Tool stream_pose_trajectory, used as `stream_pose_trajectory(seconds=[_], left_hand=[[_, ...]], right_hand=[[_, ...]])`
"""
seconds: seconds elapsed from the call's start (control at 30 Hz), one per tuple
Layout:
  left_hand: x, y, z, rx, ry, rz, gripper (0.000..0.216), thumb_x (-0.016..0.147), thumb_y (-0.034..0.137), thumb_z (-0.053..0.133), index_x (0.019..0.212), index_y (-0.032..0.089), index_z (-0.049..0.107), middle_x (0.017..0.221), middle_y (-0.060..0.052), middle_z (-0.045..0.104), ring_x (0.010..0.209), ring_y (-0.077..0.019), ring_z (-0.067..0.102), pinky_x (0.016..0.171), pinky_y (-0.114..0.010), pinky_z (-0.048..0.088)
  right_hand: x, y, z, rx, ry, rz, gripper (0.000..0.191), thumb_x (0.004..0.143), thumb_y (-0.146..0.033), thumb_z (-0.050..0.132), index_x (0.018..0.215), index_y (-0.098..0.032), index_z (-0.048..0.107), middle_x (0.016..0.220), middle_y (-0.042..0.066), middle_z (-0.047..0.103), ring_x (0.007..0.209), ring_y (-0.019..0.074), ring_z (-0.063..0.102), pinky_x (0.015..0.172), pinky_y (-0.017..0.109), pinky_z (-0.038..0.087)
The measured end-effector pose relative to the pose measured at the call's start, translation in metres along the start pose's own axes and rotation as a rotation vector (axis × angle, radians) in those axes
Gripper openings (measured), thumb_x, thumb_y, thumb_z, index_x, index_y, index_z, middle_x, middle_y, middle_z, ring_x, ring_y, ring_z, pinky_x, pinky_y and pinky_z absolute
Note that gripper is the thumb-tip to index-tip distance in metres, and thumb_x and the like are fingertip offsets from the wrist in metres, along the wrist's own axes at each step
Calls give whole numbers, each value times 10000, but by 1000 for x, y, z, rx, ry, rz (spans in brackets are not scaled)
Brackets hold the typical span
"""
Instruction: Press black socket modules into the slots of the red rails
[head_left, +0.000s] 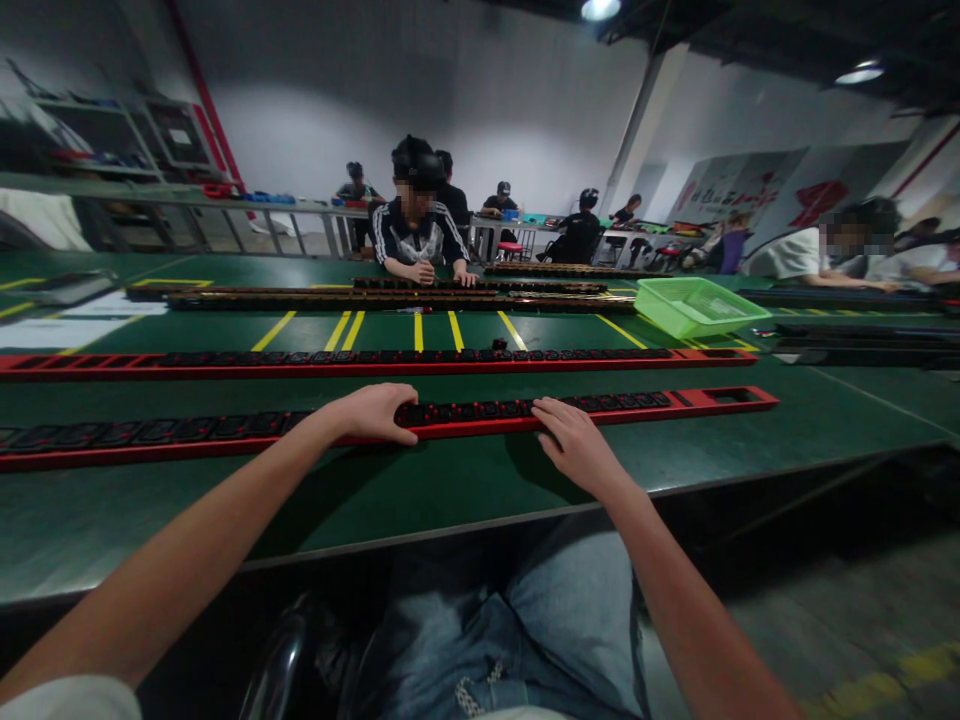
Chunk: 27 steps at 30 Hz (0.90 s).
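Near red strip point(480, 428) on green table point(450, 495): 2 hands placed along its length.
The left hand point(381, 412) straddles the strip, thumb at the near edge, fingers reaching to the far side; from where I stand, I cannot tell whether it grips. The right hand point(576, 440), well apart from it, has its fingertips over the strip, fingers slightly bent; grip likewise not discernible. Black modules point(187, 430) line the strip. A 2nd red strip point(360, 365) lies roughly parallel beyond, with 1 small black piece point(499, 344) near its far edge. Farther back, a green basket point(679, 318) stands near dark strips point(315, 300).
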<state>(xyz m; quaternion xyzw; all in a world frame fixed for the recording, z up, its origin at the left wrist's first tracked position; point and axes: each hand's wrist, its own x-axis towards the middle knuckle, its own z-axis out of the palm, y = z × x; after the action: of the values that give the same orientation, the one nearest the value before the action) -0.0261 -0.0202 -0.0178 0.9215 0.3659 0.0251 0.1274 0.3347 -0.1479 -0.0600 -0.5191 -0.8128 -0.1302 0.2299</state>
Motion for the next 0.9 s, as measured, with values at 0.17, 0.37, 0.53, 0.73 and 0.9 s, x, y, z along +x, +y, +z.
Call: stream_pose_trajectory(seconds=[0.17, 0.37, 0.53, 0.73, 0.9], left_hand=[[0, 0, 0, 0, 7, -2, 514, 723, 559, 732, 1059, 190, 611, 1071, -74, 658, 937, -240, 608, 805, -321, 448], [1, -1, 2, 11, -1, 3, 512, 713, 567, 732, 1043, 195, 610, 1058, -68, 657, 919, -240, 610, 781, -318, 438], [1, 1, 1, 0, -9, -4, 492, 718, 567, 721, 1023, 197, 606, 1032, -59, 652, 895, -230, 606, 757, -308, 427], [0, 3, 0, 9, -5, 1, 467, 723, 545, 724, 1008, 195, 602, 1026, -58, 652, 885, -222, 600, 753, -300, 426], [0, 0, 2, 7, 4, 5, 478, 724, 551, 722, 1022, 195, 611, 1040, -62, 657, 899, -227, 604, 778, -311, 440]], right_hand=[[2, -2, -3, -15, -35, -12, 444, 966, -203, 473, 1391, -196, 600, 1465, 113, 559, 1372, 266, 496, 1142, 511, 414], [4, -5, -5, -22, -34, -8, 434, 962, -195, 476, 1375, -189, 607, 1460, 117, 559, 1367, 271, 486, 1137, 507, 410], [1, -5, -5, -24, -32, 16, 424, 961, -189, 478, 1363, -187, 613, 1466, 119, 548, 1360, 275, 476, 1123, 502, 417], [1, -5, -3, -25, -30, 15, 417, 967, -198, 485, 1366, -188, 607, 1458, 108, 556, 1348, 264, 485, 1125, 484, 410], [1, -5, -6, -23, -45, 22, 489, 961, -185, 470, 1443, -206, 544, 1472, 106, 549, 1360, 255, 487, 1132, 481, 405]])
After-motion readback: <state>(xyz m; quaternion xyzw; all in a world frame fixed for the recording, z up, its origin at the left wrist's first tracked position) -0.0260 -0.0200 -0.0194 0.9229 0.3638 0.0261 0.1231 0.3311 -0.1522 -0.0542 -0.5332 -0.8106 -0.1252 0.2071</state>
